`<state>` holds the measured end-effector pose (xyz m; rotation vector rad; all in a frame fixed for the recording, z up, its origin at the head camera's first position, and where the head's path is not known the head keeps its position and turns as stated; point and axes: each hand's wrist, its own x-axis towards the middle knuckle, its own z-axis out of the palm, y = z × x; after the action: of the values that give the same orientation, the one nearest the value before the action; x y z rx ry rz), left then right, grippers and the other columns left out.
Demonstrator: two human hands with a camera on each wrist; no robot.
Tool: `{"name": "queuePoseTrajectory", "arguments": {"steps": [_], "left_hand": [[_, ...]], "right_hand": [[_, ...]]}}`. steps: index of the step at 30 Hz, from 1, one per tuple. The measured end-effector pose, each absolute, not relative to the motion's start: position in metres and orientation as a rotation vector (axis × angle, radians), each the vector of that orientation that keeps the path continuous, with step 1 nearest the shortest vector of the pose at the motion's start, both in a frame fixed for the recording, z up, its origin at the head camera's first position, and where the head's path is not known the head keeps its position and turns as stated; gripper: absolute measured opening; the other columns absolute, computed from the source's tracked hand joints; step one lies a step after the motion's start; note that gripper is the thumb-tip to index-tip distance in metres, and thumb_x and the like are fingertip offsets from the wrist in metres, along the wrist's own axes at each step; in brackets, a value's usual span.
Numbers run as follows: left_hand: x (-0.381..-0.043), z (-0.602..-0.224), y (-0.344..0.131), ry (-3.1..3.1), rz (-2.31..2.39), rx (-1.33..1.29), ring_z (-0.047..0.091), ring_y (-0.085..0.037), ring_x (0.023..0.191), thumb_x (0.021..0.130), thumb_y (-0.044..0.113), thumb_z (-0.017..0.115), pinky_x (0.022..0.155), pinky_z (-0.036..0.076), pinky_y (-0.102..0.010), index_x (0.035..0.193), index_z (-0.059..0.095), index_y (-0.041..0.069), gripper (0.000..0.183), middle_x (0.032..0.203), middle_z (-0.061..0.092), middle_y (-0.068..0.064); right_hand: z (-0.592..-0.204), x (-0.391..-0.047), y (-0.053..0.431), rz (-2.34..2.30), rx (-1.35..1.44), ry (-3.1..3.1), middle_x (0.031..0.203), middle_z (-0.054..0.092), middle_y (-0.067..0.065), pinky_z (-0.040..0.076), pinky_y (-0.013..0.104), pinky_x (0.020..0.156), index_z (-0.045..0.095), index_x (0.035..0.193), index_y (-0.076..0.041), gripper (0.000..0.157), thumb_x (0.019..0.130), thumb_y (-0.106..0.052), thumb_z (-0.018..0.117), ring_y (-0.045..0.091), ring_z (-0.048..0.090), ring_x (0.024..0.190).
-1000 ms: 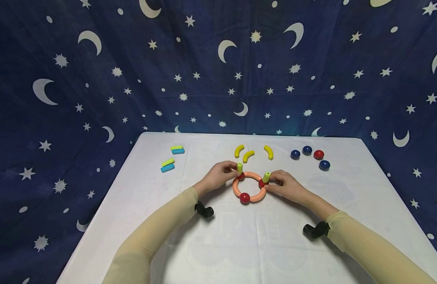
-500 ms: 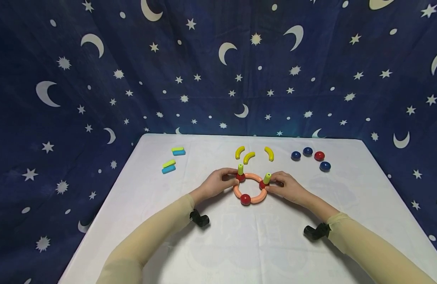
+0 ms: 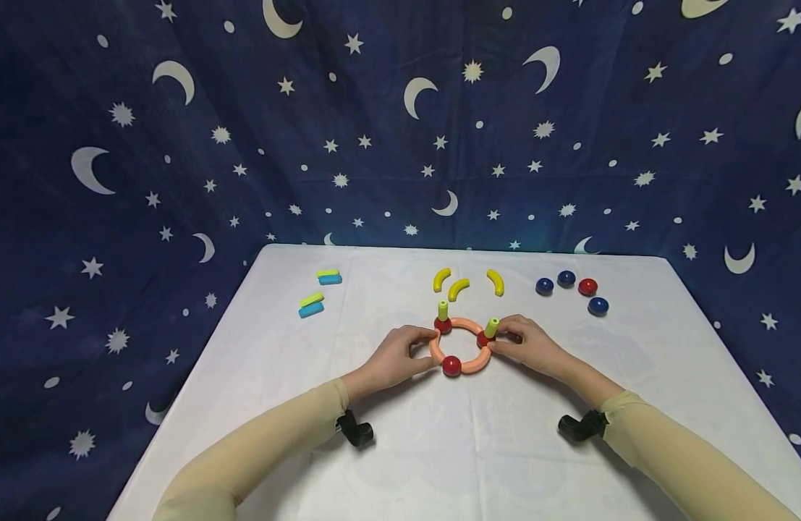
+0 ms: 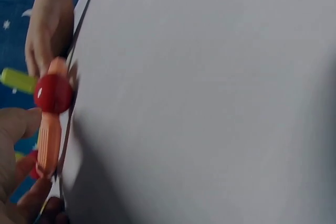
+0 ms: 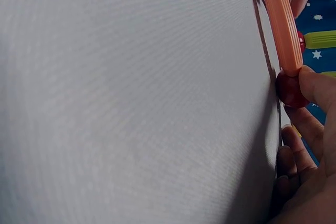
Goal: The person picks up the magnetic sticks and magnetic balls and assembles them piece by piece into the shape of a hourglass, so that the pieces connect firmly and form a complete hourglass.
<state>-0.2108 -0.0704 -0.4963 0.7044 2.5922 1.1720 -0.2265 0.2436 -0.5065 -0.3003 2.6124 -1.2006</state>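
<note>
- A ring (image 3: pixel 477 362) of three curved coral rods joined by three red balls lay on the white-covered desk (image 3: pixel 426 463), between the person's two hands.
- The left hand (image 3: pixel 388 359) pinched the left coral rod (image 4: pixel 49 142) between thumb and forefinger, the thumb near the front red ball (image 3: pixel 451 366) and the forefinger towards the back-left red ball (image 3: pixel 443 325).
- The right hand (image 3: pixel 533 351) gripped the right red ball (image 5: pixel 290 91) with thumb and forefinger, where a coral rod met it.
- An upright yellow-green stick (image 3: pixel 443 311) stood on the back-left red ball; a second, tilted yellow-green stick (image 3: pixel 492 328) rose from the right red ball, leaning rightward in the head view. The front red ball bore no stick.
- Beyond the ring lay three yellow curved rods (image 3: pixel 459 289); to the right were three blue balls (image 3: pixel 598 307) and a loose red ball (image 3: pixel 587 287); to the left, two loose yellow-green sticks (image 3: pixel 312 299) lay beside two blue sticks (image 3: pixel 311 310).
- The step in hand appeared to be steadying and squaring up the ring while uprights were fitted to its balls.
- The next move probably called for a light hold on the right side while the left hand let go and fetched a loose stick for the front red ball; a hard push might have parted the joints.
</note>
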Motion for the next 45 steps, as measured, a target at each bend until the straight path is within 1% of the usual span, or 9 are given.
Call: {"name": "queuePoseTrajectory", "arguments": {"steps": [4,10,17,22,26,30,35,40,45], "left_hand": [[-0.198,-0.495,-0.064,2.639,1.161,0.721,0.051,-0.022,0.11,0.089,0.029,0.081,0.092,0.043,-0.034,0.131,0.065,0.013,0.048,0.123,0.057,-0.004],[-0.187,-0.495,-0.052,2.68,1.109,0.709,0.046,-0.014,0.1,0.084,0.036,0.086,0.084,0.04,-0.029,0.124,0.069,0.018,0.047,0.112,0.052,0.002],[-0.188,-0.499,-0.044,2.752,1.096,0.7,0.045,-0.011,0.093,0.081,0.041,0.088,0.08,0.039,-0.029,0.11,0.073,0.023,0.038,0.106,0.051,0.004],[-0.19,-0.498,-0.044,2.763,1.101,0.704,0.046,-0.011,0.093,0.081,0.039,0.088,0.081,0.038,-0.029,0.106,0.074,0.024,0.033,0.106,0.051,0.005],[-0.19,-0.497,-0.046,2.756,1.095,0.707,0.046,-0.012,0.092,0.083,0.038,0.087,0.08,0.039,-0.028,0.107,0.074,0.023,0.031,0.107,0.052,0.004],[-0.192,-0.495,-0.05,2.765,1.061,0.716,0.047,-0.013,0.091,0.087,0.036,0.083,0.078,0.04,-0.028,0.114,0.074,0.022,0.031,0.106,0.055,0.002],[-0.196,-0.494,-0.056,2.777,1.014,0.716,0.05,-0.015,0.091,0.094,0.034,0.076,0.078,0.041,-0.029,0.126,0.072,0.022,0.034,0.105,0.062,0.003],[-0.2,-0.495,-0.061,2.765,1.011,0.705,0.053,-0.016,0.092,0.097,0.031,0.072,0.078,0.043,-0.029,0.132,0.07,0.021,0.036,0.108,0.064,0.002],[-0.203,-0.494,-0.064,2.759,1.034,0.693,0.056,-0.016,0.097,0.096,0.031,0.072,0.082,0.046,-0.03,0.132,0.07,0.018,0.038,0.112,0.065,0.0]], "right_hand": [[-0.505,-0.226,0.243,-1.196,-0.299,2.614,0.133,0.056,0.011,0.041,0.052,0.105,0.07,0.121,-0.009,0.042,0.095,-0.041,0.074,0.031,0.048,0.123],[-0.505,-0.225,0.243,-1.194,-0.306,2.617,0.133,0.056,0.011,0.041,0.053,0.106,0.071,0.121,-0.01,0.043,0.094,-0.044,0.073,0.031,0.048,0.124],[-0.506,-0.226,0.243,-1.202,-0.306,2.616,0.134,0.056,0.011,0.04,0.055,0.107,0.071,0.121,-0.01,0.044,0.094,-0.045,0.074,0.033,0.048,0.126],[-0.508,-0.227,0.243,-1.201,-0.33,2.628,0.133,0.057,0.012,0.04,0.056,0.108,0.072,0.12,-0.011,0.042,0.096,-0.045,0.071,0.034,0.048,0.127],[-0.507,-0.227,0.243,-1.201,-0.325,2.623,0.132,0.058,0.012,0.041,0.055,0.107,0.072,0.119,-0.011,0.041,0.096,-0.045,0.071,0.033,0.049,0.125],[-0.506,-0.226,0.242,-1.18,-0.296,2.638,0.125,0.06,0.009,0.044,0.048,0.1,0.073,0.113,-0.013,0.038,0.093,-0.046,0.074,0.029,0.051,0.116],[-0.504,-0.222,0.24,-1.155,-0.255,2.656,0.115,0.062,0.005,0.044,0.04,0.089,0.074,0.108,-0.014,0.035,0.09,-0.044,0.078,0.025,0.051,0.105],[-0.5,-0.217,0.236,-1.129,-0.249,2.664,0.108,0.064,0.003,0.044,0.037,0.084,0.074,0.106,-0.015,0.033,0.089,-0.043,0.079,0.024,0.052,0.099],[-0.498,-0.213,0.234,-1.136,-0.256,2.65,0.104,0.065,0.002,0.045,0.037,0.081,0.076,0.105,-0.014,0.028,0.09,-0.037,0.079,0.023,0.052,0.096]]}}
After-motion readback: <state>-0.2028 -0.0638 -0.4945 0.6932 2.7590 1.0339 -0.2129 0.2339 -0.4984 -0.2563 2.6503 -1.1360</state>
